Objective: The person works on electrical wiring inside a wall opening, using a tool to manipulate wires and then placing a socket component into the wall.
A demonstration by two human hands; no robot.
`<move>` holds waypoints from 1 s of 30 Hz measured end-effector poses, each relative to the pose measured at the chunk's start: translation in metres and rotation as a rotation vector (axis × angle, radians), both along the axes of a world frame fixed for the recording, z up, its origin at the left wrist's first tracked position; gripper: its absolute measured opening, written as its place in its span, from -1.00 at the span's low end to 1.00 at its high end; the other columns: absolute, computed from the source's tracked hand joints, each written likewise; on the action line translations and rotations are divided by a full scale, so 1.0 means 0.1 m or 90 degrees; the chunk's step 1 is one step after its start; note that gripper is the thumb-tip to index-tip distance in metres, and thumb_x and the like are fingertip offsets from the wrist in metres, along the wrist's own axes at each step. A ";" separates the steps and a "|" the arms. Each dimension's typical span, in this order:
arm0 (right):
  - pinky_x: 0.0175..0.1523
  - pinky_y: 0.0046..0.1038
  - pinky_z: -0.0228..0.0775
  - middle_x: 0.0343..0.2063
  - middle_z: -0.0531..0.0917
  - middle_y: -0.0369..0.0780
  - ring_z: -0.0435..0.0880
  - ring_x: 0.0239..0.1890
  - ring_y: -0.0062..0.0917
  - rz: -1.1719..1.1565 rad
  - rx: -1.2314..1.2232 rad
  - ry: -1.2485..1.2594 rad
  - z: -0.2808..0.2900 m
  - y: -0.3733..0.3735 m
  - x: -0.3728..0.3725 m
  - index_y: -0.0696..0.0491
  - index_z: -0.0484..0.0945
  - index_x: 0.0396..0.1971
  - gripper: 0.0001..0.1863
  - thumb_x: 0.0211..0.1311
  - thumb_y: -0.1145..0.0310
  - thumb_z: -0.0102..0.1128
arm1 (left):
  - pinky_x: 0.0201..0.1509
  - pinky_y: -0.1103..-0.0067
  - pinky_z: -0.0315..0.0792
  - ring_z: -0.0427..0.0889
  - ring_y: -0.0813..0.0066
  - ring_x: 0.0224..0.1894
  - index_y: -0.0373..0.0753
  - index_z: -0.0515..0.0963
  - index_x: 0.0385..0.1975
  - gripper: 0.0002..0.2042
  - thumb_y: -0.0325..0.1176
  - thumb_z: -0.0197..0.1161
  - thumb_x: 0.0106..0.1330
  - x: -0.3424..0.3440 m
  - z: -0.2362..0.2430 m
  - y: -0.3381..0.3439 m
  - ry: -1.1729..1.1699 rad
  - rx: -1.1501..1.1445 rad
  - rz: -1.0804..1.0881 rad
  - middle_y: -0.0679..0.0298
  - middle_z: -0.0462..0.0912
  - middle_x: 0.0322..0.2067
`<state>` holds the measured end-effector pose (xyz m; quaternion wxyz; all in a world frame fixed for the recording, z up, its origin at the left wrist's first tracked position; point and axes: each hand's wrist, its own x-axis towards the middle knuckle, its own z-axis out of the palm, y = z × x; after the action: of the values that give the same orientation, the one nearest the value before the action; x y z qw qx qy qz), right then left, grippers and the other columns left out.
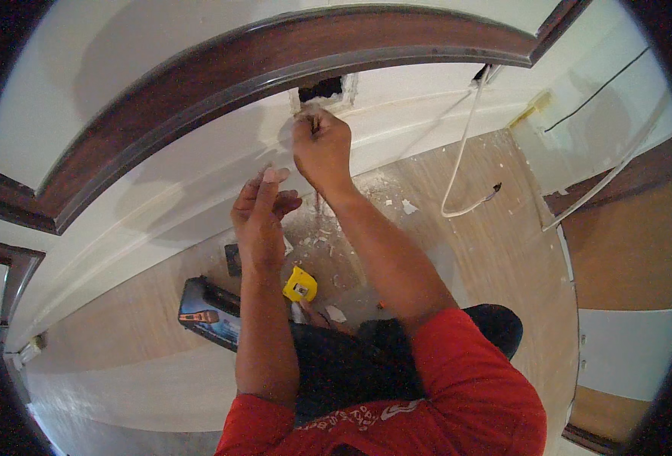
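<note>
My right hand [322, 148] is raised to the lower left edge of a rough rectangular hole [321, 90] in the white wall. Its fingers are pinched together; whatever is between them is too small to make out. Lower and to the left, my left hand [262, 216] hovers before the wall with its fingers loosely bent and apart, and no object shows in it. Dark space fills the hole, whose cut edges look ragged. Beneath my hands, white crumbs and chips of wall debris [336, 247] lie scattered on the wood-look floor [465, 258].
A yellow tape measure [300, 284] rests on the floor beside my left forearm, near a dark box with a tool picture [208, 313]. A white cable [460, 152] hangs from a second wall opening at right. Dark brown moulding [275, 57] projects above the hole.
</note>
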<state>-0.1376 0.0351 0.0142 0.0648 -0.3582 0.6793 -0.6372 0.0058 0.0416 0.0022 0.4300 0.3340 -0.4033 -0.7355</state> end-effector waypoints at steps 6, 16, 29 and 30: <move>-0.31 -0.08 0.40 -0.55 0.60 0.09 0.60 -0.47 0.03 -0.023 0.152 -0.011 0.06 0.23 0.06 0.24 0.50 -0.39 -0.65 0.34 0.19 0.08 | -0.25 0.52 0.57 0.67 0.48 -0.41 -0.30 0.58 -0.07 -0.72 -0.24 0.25 0.37 0.00 0.03 0.03 0.045 0.008 -0.011 0.20 0.70 -0.21; -0.23 -0.20 0.44 -0.46 0.61 0.10 0.63 -0.38 -0.03 -0.052 0.040 0.205 0.12 0.50 -0.49 0.24 0.51 -0.16 -0.69 0.44 0.27 -0.05 | -0.24 0.51 0.57 0.66 0.47 -0.42 -0.28 0.61 -0.15 -0.76 -0.24 0.23 0.38 0.01 0.08 0.05 0.015 0.003 -0.014 0.22 0.70 -0.22; -0.32 -0.07 0.55 -0.58 0.64 0.07 0.68 -0.47 -0.03 -0.178 0.340 0.508 0.49 0.49 -0.61 0.18 0.54 -0.43 -0.82 0.20 0.37 0.06 | -0.27 0.53 0.58 0.65 0.50 -0.42 -0.28 0.61 -0.09 -0.74 -0.23 0.22 0.40 0.00 0.10 0.05 0.062 0.022 -0.017 0.21 0.69 -0.22; -0.33 -0.08 0.55 -0.59 0.64 0.06 0.69 -0.48 -0.04 -0.187 0.350 0.508 0.50 0.48 -0.61 0.17 0.54 -0.43 -0.81 0.20 0.35 0.06 | -0.27 0.53 0.58 0.65 0.50 -0.42 -0.28 0.61 -0.09 -0.74 -0.23 0.22 0.40 0.00 0.10 0.05 0.062 0.019 -0.019 0.21 0.69 -0.22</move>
<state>-0.1991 0.0832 0.0644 -0.1982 -0.4444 0.8370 -0.2504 0.0055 0.0463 0.0125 0.4333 0.2979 -0.3758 -0.7631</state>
